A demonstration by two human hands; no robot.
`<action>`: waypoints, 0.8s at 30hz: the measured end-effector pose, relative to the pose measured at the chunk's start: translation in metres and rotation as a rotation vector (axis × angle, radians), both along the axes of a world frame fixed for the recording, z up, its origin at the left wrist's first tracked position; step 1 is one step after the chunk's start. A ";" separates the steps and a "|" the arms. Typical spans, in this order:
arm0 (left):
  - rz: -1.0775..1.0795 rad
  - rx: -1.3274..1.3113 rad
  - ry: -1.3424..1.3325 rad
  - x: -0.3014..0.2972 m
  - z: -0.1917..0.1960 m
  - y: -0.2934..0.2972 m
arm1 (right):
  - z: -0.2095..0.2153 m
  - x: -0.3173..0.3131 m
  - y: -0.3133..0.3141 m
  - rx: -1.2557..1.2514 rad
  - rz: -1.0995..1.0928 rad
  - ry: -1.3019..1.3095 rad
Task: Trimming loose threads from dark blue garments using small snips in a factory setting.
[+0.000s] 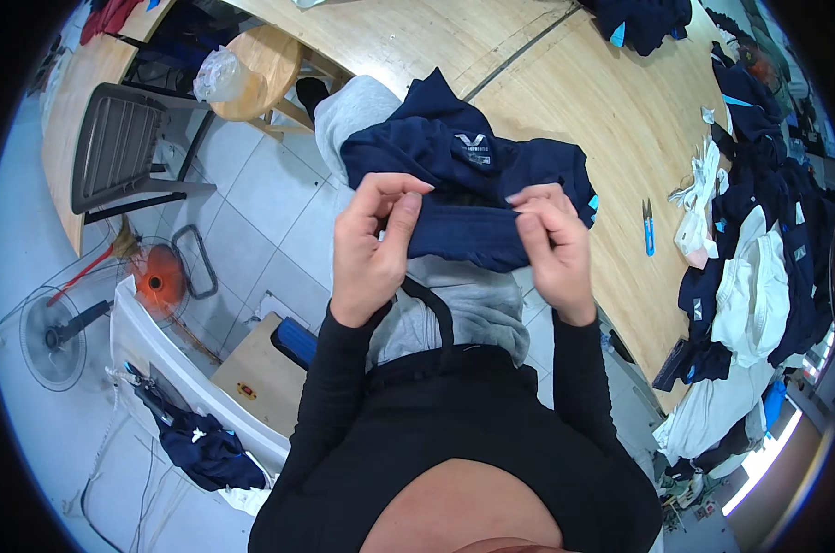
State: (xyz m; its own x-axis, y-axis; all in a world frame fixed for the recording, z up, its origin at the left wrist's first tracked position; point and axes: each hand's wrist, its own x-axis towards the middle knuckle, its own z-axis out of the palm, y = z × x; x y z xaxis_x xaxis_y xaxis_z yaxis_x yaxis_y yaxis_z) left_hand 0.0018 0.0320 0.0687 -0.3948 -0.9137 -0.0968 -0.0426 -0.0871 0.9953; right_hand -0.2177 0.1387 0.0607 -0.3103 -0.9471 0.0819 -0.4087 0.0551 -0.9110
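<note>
A navy blue garment [473, 241] lies across my lap and the table's edge, with a small pale print showing on its inner side. One band of its fabric is stretched between my hands. My left hand [378, 241] is closed at the band's left end, thumb against curled fingers. At the right end my right hand [556, 247] is closed too, its thumb and fingertips pinching the fabric edge. Grey trousers [463, 300] cover my legs beneath the garment.
On the wooden table [611, 175] to the right lie thread snips [649, 230] with blue handles, a bundle of white strips [699, 198] and piled navy and white garments [754, 286]. A stool [260, 64], a chair [122, 152] and fans [159, 281] stand at the left.
</note>
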 end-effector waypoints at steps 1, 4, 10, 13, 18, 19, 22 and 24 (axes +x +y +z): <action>-0.015 -0.047 0.076 0.002 0.001 -0.001 | 0.010 0.001 -0.002 -0.048 -0.009 -0.054; -0.061 0.046 0.179 0.010 0.016 -0.001 | 0.027 -0.011 0.000 -0.032 0.048 -0.074; -0.057 0.030 0.183 0.014 0.035 -0.002 | 0.049 -0.011 0.006 -0.081 -0.016 -0.081; -0.064 0.044 0.174 0.017 0.037 -0.004 | 0.053 -0.013 0.006 -0.071 -0.006 -0.105; -0.055 0.048 0.149 0.017 0.035 -0.008 | 0.055 -0.016 0.008 -0.038 0.029 -0.096; -0.014 -0.145 0.015 0.018 0.030 -0.010 | 0.055 -0.019 0.008 -0.039 0.027 -0.095; 0.150 -0.201 -0.159 0.024 0.031 -0.015 | 0.054 -0.027 0.009 0.035 0.051 -0.086; 0.192 -0.143 -0.122 0.031 0.028 -0.021 | 0.052 -0.030 0.010 0.093 0.060 -0.234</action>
